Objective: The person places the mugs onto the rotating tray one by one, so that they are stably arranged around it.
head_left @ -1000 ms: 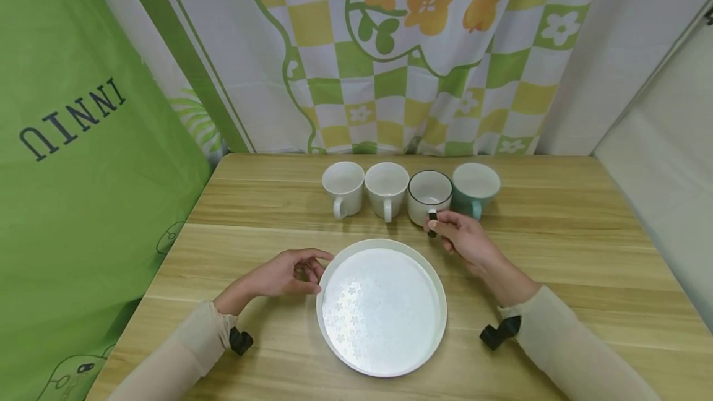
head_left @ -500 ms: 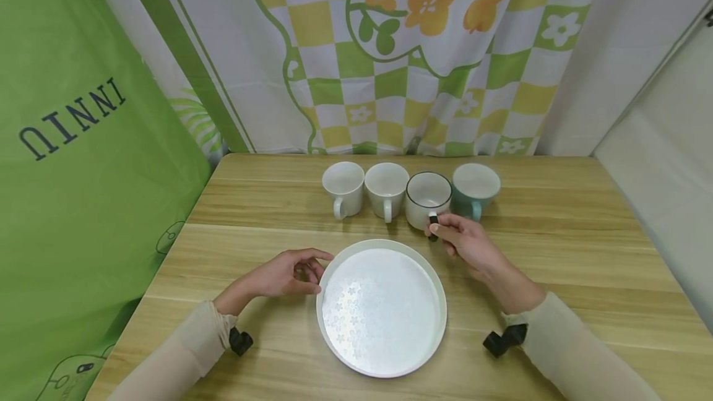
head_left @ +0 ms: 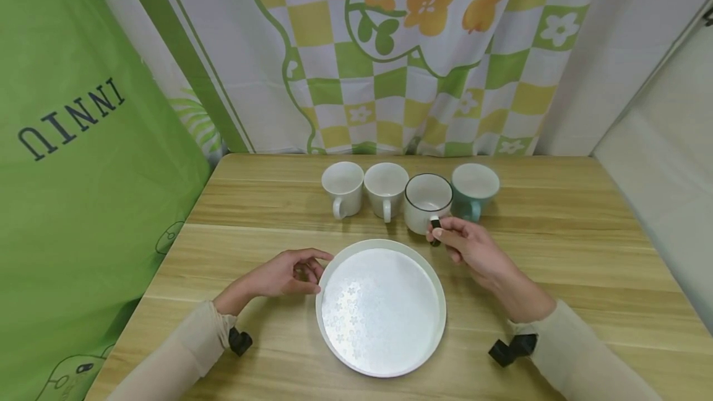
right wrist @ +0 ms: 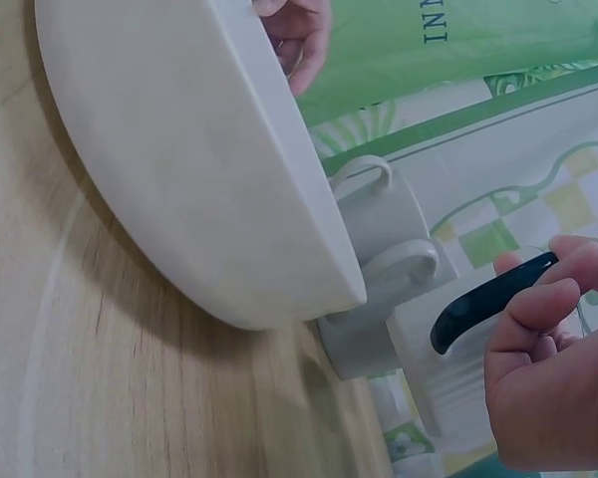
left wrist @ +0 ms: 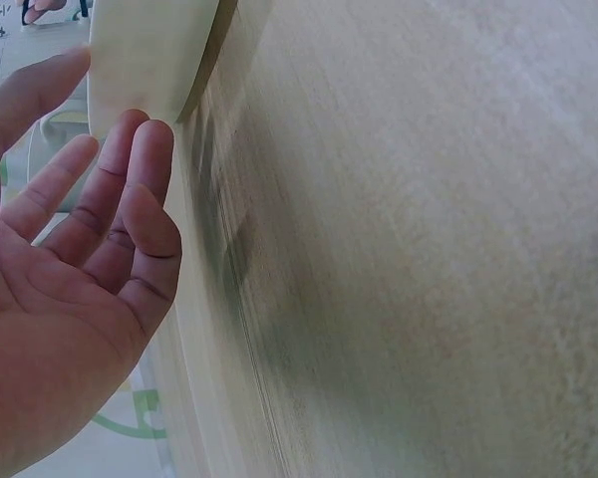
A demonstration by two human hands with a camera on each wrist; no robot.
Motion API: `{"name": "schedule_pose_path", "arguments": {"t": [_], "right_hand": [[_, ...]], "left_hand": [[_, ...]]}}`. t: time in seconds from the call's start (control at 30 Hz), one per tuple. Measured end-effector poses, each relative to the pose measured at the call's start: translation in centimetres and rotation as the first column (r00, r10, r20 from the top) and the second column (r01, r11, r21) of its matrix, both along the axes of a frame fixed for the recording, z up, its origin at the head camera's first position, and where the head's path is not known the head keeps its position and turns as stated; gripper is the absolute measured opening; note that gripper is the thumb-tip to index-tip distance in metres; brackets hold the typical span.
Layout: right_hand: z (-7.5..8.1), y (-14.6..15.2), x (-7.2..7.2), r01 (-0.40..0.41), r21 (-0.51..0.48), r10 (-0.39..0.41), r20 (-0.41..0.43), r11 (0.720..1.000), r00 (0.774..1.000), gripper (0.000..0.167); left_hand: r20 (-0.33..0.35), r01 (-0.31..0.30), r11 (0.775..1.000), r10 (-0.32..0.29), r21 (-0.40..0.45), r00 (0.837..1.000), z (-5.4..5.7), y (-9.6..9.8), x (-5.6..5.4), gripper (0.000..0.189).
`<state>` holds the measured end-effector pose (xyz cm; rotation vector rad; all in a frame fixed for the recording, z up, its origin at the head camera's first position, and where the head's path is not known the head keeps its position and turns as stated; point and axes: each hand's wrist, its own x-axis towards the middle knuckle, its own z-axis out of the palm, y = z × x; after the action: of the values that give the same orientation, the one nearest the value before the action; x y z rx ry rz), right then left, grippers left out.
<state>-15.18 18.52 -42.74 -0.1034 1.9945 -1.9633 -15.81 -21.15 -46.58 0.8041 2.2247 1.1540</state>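
My right hand (head_left: 476,249) pinches the dark handle of a white mug with a black rim (head_left: 419,212) between thumb and fingers. In the right wrist view that mug (right wrist: 424,358) hangs a little above the table, its base higher than those of the cups beside it. The left hand (head_left: 286,274) lies at the left edge of a round white tray (head_left: 384,314), fingers loosely bent and fingertips at the rim. In the left wrist view, the fingers (left wrist: 110,184) are spread beside the tray's side wall (left wrist: 145,60), gripping nothing.
Two white cups (head_left: 342,179) stand left of the held mug, handles facing me. A teal cup (head_left: 461,206) stands right of it, close by. A patterned curtain (head_left: 401,79) hangs behind the wooden table (head_left: 267,197); green fabric (head_left: 72,203) hangs on the left.
The black-rimmed mug has come slightly toward me out of the row and up, with my right hand drawing back alongside it. My left hand and the tray stay put.
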Motion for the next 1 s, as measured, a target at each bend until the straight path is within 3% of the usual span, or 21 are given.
{"name": "schedule_pose_path", "arguments": {"t": [0.47, 1.0], "right_hand": [[1.1, -0.5, 1.3, -0.033, -0.023, 0.033, -0.008, 0.999, 0.999, 0.008], [1.5, -1.4, 2.4, -0.137, -0.065, 0.137, -0.008, 0.988, 0.991, 0.012]], "left_hand": [[-0.006, -0.001, 1.0, 0.001, -0.015, 1.0, 0.3, 0.0, 0.0, 0.06], [-0.015, 0.003, 1.0, -0.004, -0.005, 1.0, 0.1, 0.0, 0.0, 0.059]]}}
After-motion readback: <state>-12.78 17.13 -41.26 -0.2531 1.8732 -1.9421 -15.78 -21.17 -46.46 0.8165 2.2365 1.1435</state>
